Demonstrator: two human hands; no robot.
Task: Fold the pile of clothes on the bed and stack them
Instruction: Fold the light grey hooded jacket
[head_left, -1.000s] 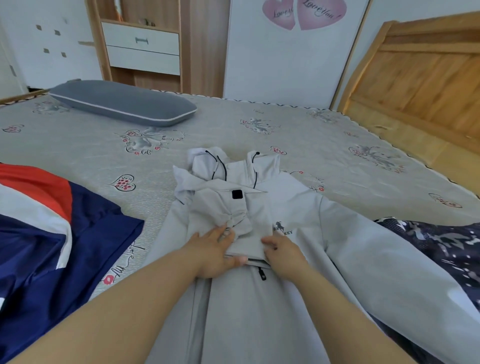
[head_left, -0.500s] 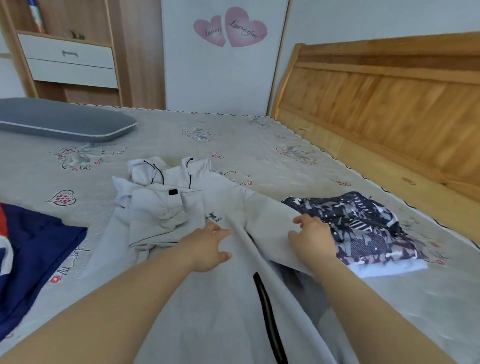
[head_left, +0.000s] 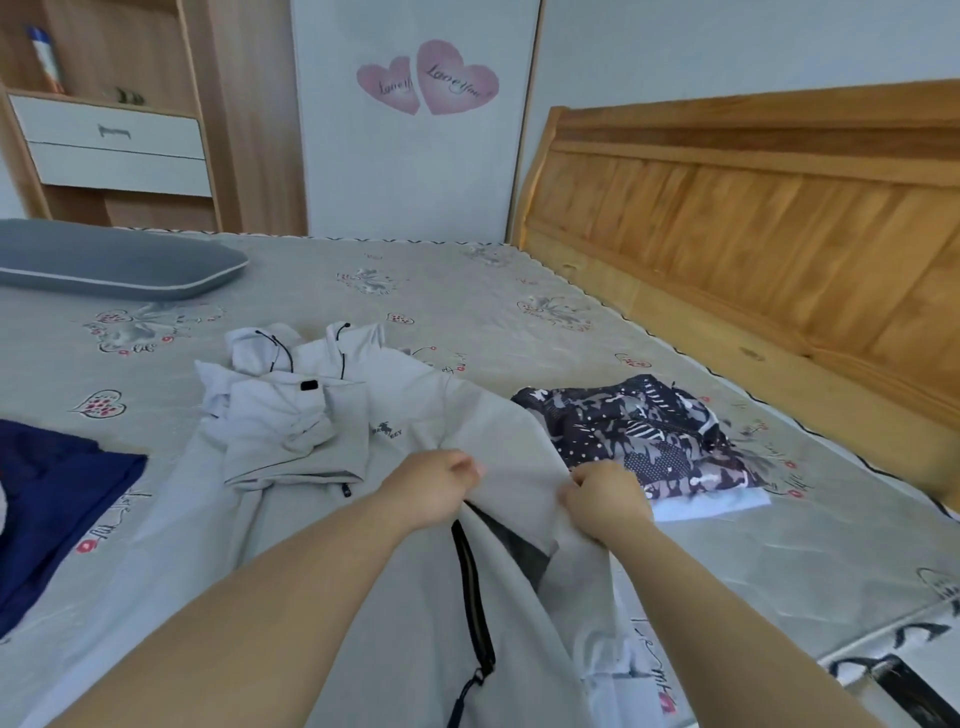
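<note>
A person's two bare hands work a pale grey jacket (head_left: 415, 431) spread on the bed (head_left: 467, 291), its hood toward the far side and one sleeve already folded across the chest. The left hand (head_left: 434, 486) is curled into the fabric beside the open zip, and the right hand (head_left: 605, 499) pinches the jacket's right-hand edge, its fingers bunched around the cloth; the panel between the two hands is drawn up off the mattress into a taut ridge. Half a second earlier both hands lay flatter, the left with fingers spread on the chest of the jacket and the right resting at the sleeve's edge, so both have since closed on the fabric and lifted it. A second ago they were together on the folded sleeve at the jacket's centre. The black zip (head_left: 472, 597) now runs in plain sight below the left wrist, with dark lining showing beside it. Just beyond the right hand lies a folded dark patterned garment (head_left: 639, 431) on a white one, its place unchanged from half a second ago, touching or nearly touching the jacket's lifted edge. A navy garment (head_left: 57, 499) lies at the left edge of the bed. A grey pillow (head_left: 114, 265) rests on the far left, with the wooden headboard (head_left: 753, 208) along the right.
</note>
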